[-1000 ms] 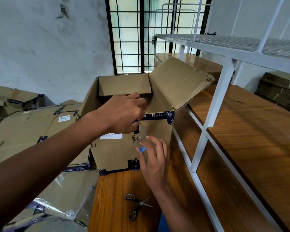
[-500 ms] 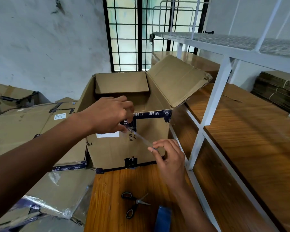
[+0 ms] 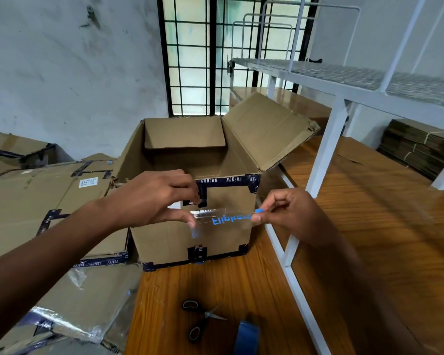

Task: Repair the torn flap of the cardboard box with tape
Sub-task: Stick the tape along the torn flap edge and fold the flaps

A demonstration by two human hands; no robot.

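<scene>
Head view. Standing open on the wooden table, near its left edge: a cardboard box, right flap tilting up and outward, far flap folded inward, dark printed tape running along the near top edge and the bottom corners. Stretching level across the box's near face, just below that top edge: a strip of clear tape with blue lettering (reading upside down and mirrored from here). Pinching the strip's left end between thumb and fingertips: the left hand, upper fingers lying against the dark tape at the box's near rim. Pinching the strip's right end, at its blue tip, between thumb and forefinger: the right hand, remaining fingers curling in, hovering just past the box's right near corner. Whether the strip is touching the cardboard: cannot tell.

Lying on the table toward its near edge: black-handled scissors, blades partly apart, and just to their right a blue tape roll, cut off by the frame. Lying to the left of the table: flattened cartons. Standing along the table's right side: a white metal rack.
</scene>
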